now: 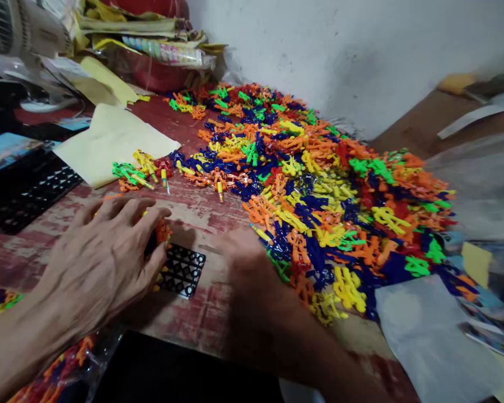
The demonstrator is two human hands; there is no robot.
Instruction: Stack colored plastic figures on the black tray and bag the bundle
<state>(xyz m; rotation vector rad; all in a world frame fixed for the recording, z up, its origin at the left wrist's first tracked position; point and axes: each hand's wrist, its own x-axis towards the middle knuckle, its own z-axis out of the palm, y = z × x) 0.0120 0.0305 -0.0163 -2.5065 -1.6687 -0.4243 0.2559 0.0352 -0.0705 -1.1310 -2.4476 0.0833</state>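
Note:
My left hand [105, 263] lies palm down on the worn table, fingers spread. It covers part of a black card [182, 271] with a white pattern, and bits of orange and yellow plastic [163, 230] show beside its fingers and thumb. To the right, my right hand [241, 246] is smeared by motion, so its fingers and anything in them cannot be made out. It is between the card and a big heap of small plastic toy figures [302, 168] in orange, blue, yellow, green and red. A few figures with yellow tubes [147, 165] lie beyond my left hand.
A pale yellow sheet [117, 140] and black patterned sheets [29, 193] lie at the left, below a fan [29, 50]. The heap reaches the white wall [319, 61]. A greyish plastic bag [428, 330] lies front right. More figures [63, 366] are in clear plastic below the table edge.

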